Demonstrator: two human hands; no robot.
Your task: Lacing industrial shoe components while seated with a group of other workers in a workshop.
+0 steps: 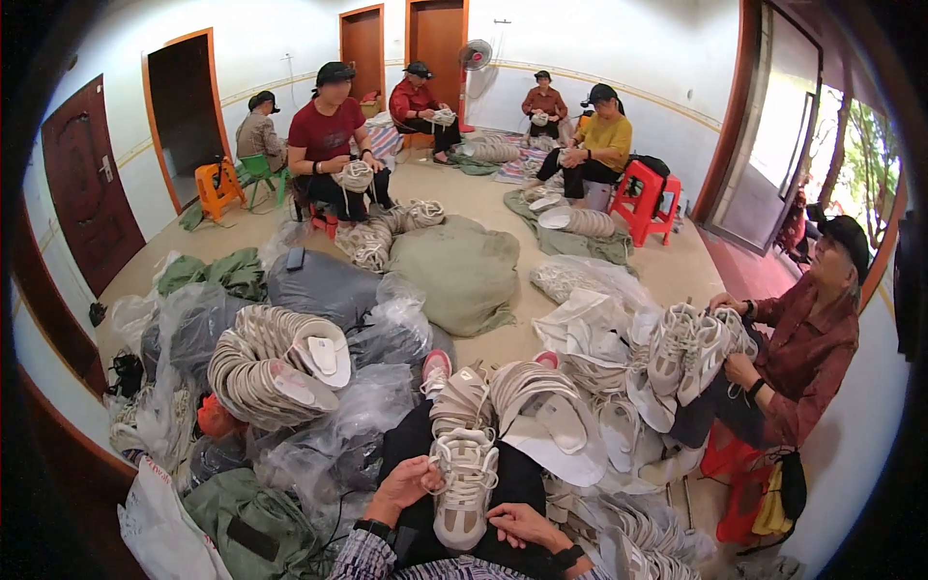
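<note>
Head view: my left hand [410, 482] pinches a lace [435, 468] at nine o'clock of the beige shoe [466, 493] over my lap [408, 437]; whether my right hand [527, 525], at four, grips anything, I can't tell. Stacked shoe parts [556, 425] lie at two.

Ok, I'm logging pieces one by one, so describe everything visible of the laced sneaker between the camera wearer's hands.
The sneaker is off-white and tan, with smooth-looking pale overlays around darker panels, perhaps mesh or suede. Pale laces cross its front in several rows. It lies lengthwise over the dark trousers, top facing up, rounded toe toward the wearer. The left hand appears to pinch the laces at its left side; the right hand is beside the toe, contact unclear.
</note>
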